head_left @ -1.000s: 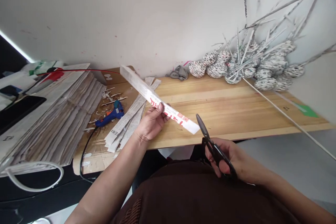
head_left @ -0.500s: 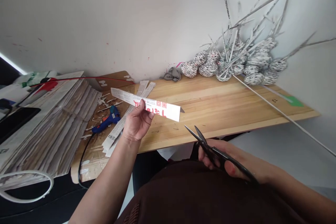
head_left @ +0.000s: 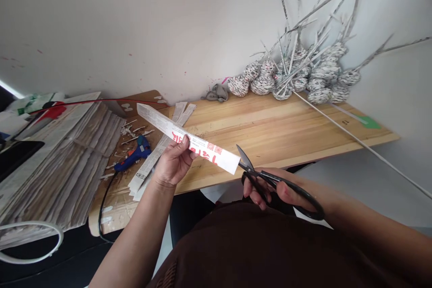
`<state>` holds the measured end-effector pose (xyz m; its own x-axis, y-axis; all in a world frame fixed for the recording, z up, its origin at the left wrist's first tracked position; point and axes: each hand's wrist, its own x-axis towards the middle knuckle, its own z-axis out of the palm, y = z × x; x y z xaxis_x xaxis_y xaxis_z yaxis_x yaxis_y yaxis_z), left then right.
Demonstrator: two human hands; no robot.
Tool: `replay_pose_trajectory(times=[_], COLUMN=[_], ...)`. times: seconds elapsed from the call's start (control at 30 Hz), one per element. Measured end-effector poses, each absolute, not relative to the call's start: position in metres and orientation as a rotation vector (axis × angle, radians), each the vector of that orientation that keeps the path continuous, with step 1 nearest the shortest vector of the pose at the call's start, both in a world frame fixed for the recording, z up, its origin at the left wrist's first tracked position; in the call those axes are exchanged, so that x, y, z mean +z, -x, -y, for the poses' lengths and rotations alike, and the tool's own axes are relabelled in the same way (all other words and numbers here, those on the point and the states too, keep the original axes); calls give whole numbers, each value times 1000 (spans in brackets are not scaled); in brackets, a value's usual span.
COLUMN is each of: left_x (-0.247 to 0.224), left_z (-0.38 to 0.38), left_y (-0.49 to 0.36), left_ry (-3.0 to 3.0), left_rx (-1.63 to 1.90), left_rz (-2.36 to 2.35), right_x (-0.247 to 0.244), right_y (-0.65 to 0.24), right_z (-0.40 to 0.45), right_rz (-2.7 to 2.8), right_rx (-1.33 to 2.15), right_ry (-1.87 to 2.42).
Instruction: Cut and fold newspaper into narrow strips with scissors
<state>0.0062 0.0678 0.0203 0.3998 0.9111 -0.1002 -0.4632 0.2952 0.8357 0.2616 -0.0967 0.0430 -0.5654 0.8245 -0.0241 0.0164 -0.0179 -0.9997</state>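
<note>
One folded newspaper strip (head_left: 189,139), long, white, red print near its right end, held above wooden table (head_left: 286,130). Pinched mid-length by left hand (head_left: 173,164). One pair of black scissors (head_left: 270,177) gripped in right hand (head_left: 280,193), blades at strip's end.

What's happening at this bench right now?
A person holds a folded newspaper strip in the left hand and black scissors in the right hand. The open blades meet the strip's near end, above the wooden table. A blue glue gun lies beside loose strips.
</note>
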Motion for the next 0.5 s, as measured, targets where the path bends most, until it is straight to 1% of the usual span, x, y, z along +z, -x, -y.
replay_pose_trajectory(times=[0.23,0.5], left_x=[18,22], left_z=[-63,-56], left_y=[-5,-15], left_ry=[-799,-584], left_rx=[1023,1044], left_rz=[-655,-727], right_x=[44,33], right_y=[-257,-256], right_z=[101,100], right_rz=[1493,1502], right_rx=[1784,1741], right_ry=[933,863])
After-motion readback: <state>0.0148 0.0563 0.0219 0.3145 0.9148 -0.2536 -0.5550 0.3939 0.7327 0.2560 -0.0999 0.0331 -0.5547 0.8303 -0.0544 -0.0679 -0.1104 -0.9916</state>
